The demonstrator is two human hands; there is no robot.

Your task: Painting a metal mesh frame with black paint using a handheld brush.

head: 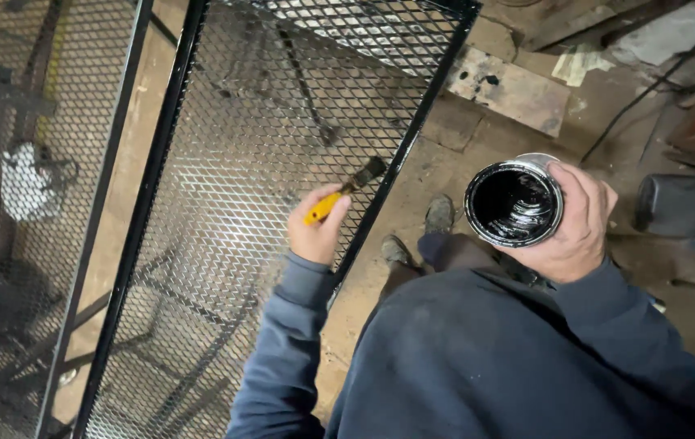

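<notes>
Both hands are full: the left hand [315, 232] grips a yellow-handled paintbrush [346, 191], its long axis slanting up-right with the bristles on the black frame edge of the mesh panel [266, 146]. Well apart, the right hand [579, 228] wraps a paint can [515, 202] of black paint, mouth upward.

Head camera looks steeply down, close over the person's torso; dirt floor [412, 203] below.

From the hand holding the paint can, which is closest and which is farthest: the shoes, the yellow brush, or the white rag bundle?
Starting at the right hand, which holds the paint can:
1. Shoes, on the floor just beside the can, toward the mesh panel.
2. Yellow brush, further over, in the left hand against the mesh panel.
3. White rag bundle, far across, behind the mesh.
</notes>
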